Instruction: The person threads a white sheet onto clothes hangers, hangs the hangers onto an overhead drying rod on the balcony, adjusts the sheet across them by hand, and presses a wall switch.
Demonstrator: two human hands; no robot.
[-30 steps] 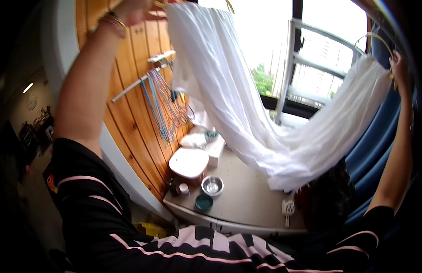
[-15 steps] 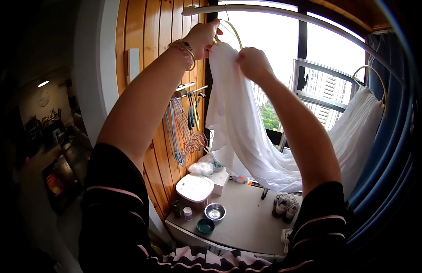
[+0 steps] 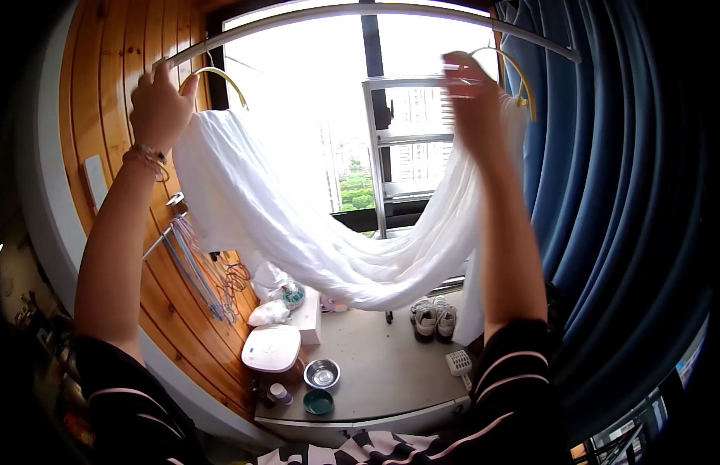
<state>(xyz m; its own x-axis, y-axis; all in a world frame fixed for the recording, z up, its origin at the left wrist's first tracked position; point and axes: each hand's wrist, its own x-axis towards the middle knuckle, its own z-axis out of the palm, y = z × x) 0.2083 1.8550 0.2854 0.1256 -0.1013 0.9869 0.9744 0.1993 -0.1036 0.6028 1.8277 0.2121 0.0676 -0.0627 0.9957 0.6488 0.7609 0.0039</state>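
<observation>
A long white cloth (image 3: 313,248) droops in a deep curve between two yellow hangers on a rail. My left hand (image 3: 162,108) is raised at the rail's left end, fingers curled and thumb over the end of the left hanger (image 3: 228,75). The cloth's left end hangs over that hanger, just beside the hand. My right hand (image 3: 474,101), smeared by motion, is up in front of the cloth's right end, close to the right hanger (image 3: 521,74). Its fingers are too blurred to make out.
The rail (image 3: 313,13) crosses before a window. Blue curtains (image 3: 585,155) hang at right, a wood-panelled wall (image 3: 115,70) at left. Below, a cabinet top (image 3: 375,360) holds a white-lidded container (image 3: 271,347), metal bowl (image 3: 322,373), green bowl (image 3: 319,401) and shoes (image 3: 433,319).
My view has turned right. My right hand has left the cloth's left end and moved across to the right hanger. The cloth now spreads wider between the hangers.
</observation>
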